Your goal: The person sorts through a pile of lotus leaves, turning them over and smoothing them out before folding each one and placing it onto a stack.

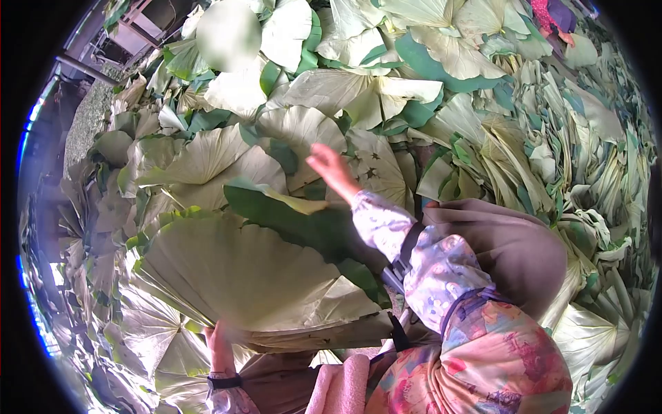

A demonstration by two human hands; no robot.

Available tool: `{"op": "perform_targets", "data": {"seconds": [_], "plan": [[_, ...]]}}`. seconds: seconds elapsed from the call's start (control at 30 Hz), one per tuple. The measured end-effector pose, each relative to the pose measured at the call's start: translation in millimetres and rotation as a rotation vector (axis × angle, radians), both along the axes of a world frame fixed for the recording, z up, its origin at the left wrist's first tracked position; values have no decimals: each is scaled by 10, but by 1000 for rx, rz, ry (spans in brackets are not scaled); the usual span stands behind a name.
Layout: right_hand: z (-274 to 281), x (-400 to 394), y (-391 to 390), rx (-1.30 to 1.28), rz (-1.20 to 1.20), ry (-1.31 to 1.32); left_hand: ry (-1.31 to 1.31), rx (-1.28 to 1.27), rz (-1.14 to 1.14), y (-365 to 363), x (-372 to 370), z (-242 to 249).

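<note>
My left hand [219,341] is closed on the lower edge of a stack of large lotus leaves [234,269], folded in a fan shape across my lap. The stack's pale undersides face up, and its fingertips are partly hidden by the leaves. My right hand [326,165] reaches forward over the pile with its fingers apart and nothing visible in them. Near it lie a pale lotus leaf [303,134] and a spotted leaf [376,169]. Between my hands, a dark green leaf [276,210] curls up at its rim.
Loose lotus leaves [455,52] cover the ground ahead. Densely packed folded leaves [558,145] stand at the right. Part of another person in a red and purple garment [548,14] shows at the top right. A pink towel [338,386] lies at my lap, and a bar [86,70] juts in upper left.
</note>
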State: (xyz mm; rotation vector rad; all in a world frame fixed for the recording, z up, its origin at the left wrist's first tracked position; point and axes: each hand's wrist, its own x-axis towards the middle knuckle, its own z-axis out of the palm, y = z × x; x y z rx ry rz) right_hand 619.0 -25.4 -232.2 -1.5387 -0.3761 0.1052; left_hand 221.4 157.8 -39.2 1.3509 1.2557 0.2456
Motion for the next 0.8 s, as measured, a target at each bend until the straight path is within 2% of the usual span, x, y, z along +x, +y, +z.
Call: {"op": "perform_targets", "data": {"seconds": [0.07, 0.1, 0.13, 0.17, 0.2, 0.27, 0.3, 0.33, 0.37, 0.4, 0.47, 0.53, 0.6, 0.63, 0.73, 0.8], "plan": [[-218, 254, -430, -304, -305, -31, -29, -24, -16, -22, -1, 27], [-443, 371, -695, -381, -454, -132, -45, -35, -22, -17, 7, 31], [-712, 520, -983, -459, -576, 8, -48, -38, -18, -3, 9, 21], [-783, 579, -1280, -548, -663, -29, -50, -40, -13, 13, -3, 5], [-701, 618, -1508, -748, -728, 34, -53, -40, -8, 31, -11, -4], [-1777, 1043, -1933, -507, -679, 199, -50, -41, 8, 45, 12, -10], [-1822, 1125, -1987, -567, -695, 277, -47, -43, 14, 54, 9, -15], [-1830, 1174, -1976, -626, -710, 357, -42, -45, 18, 61, 39, -11], [-1611, 1183, -1909, -662, -705, 409, -29, -54, -7, 57, 91, 12], [-1407, 1204, -1894, -692, -594, 419, -39, -28, -1, 47, 121, 4], [-1175, 1258, -1804, -857, -546, 416, -59, 20, 12, 28, 151, -39], [-1066, 1342, -1633, -869, -454, 394, -35, 7, 30, 19, 203, -12], [-1132, 1391, -1527, -618, -489, 449, -24, -32, 23, -85, 337, 123], [-1199, 1399, -1482, -494, -530, 437, 182, 170, -86, -151, 331, 187], [-1255, 1521, -1213, -214, -513, 452, 33, -6, 128, -172, 412, 171], [-1375, 1585, -990, -82, -344, 596, 7, 8, 90, -105, 361, 111]]}}
